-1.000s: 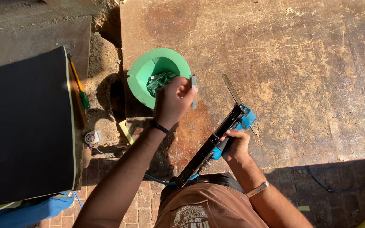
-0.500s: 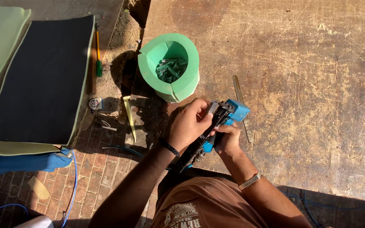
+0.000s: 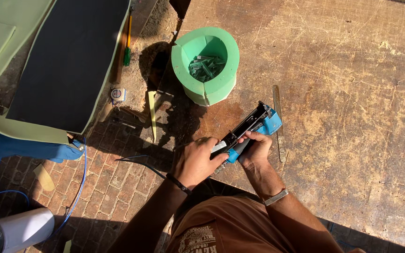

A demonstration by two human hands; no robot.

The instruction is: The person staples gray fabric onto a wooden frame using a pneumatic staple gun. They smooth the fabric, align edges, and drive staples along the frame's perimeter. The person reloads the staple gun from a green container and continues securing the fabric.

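Right hand [image 3: 257, 149] grips staple gun [image 3: 251, 127] | left hand [image 3: 197, 161] touching its rear

Hard sunlight falls on a scratched wooden worktable [image 3: 352, 117] above brick paving [image 3: 113, 182].

I see through one head-worn camera, looking steeply down from close above onto the tabletop [image 3: 352, 117] edge and the brick floor [image 3: 113, 187] beside it.

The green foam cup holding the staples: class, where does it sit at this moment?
In the head view the green foam cup stands upright at the left edge of the worn wooden table, above the blue staple gun and right of the black foam pad.
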